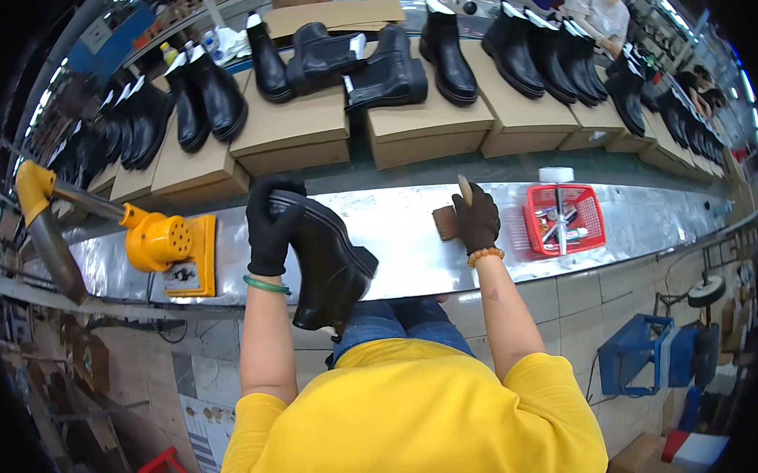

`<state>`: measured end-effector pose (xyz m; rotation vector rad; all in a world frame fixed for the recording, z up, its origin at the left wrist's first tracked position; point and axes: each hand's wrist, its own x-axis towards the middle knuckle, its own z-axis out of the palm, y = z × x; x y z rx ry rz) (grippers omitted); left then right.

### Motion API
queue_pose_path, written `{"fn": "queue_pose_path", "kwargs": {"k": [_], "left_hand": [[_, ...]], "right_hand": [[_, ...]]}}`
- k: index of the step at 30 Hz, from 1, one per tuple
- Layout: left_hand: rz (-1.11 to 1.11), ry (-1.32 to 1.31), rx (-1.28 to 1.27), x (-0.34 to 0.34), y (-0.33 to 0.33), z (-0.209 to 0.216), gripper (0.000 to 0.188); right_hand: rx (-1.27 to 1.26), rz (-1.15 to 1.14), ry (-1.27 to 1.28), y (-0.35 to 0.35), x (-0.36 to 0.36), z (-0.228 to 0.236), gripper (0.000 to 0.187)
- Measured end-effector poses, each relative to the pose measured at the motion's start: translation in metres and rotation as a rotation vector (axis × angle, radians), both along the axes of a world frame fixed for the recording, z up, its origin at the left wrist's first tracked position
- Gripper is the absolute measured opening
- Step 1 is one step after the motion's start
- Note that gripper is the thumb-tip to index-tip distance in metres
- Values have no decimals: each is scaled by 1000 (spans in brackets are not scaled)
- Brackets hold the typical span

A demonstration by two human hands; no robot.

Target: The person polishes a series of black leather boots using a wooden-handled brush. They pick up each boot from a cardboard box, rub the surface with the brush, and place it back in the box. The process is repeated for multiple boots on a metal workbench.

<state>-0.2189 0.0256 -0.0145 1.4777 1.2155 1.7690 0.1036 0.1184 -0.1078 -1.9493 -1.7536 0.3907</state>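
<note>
The left hand [269,232], gloved, is closed around the toe end of a black boot [327,272], held tilted at the near edge of the metal bench [412,246], shaft toward the body. The right hand [479,220], gloved, is curled around a tan-and-brown tool [445,224] of undetermined type. Obstructions: yellow machine [155,239], at left; red basket [598,222] containing small items, near the right hand; cardboard boxes [426,137] bearing further boots [448,58], along the far side. Room for movement: the shiny strip between the hands. Near boundary: the bench's front edge, beside the person's jeans [384,320].
</note>
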Motion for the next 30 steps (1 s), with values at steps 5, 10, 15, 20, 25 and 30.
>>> {"fn": "queue_pose_path", "kwargs": {"k": [5,10,15,20,25,30], "left_hand": [[-11,43,-99,9,8,-1,36],[209,-144,-88,-11,35,-21,30],[16,-875,-291,25,79,14,31],[-164,-751,-365,52,128,21,35],[-634,-430,-74,112,126,73,44],[-663,-379,-343,99,114,16,54]], "right_hand": [[161,48,-289,-5,33,-13,51],[449,504,-345,-42,5,-12,45],[588,563,305,-73,-37,22,87],[797,683,440,-41,-23,106,75],[254,284,1646,1,3,112,51],[386,114,1987,118,37,125,43]]}}
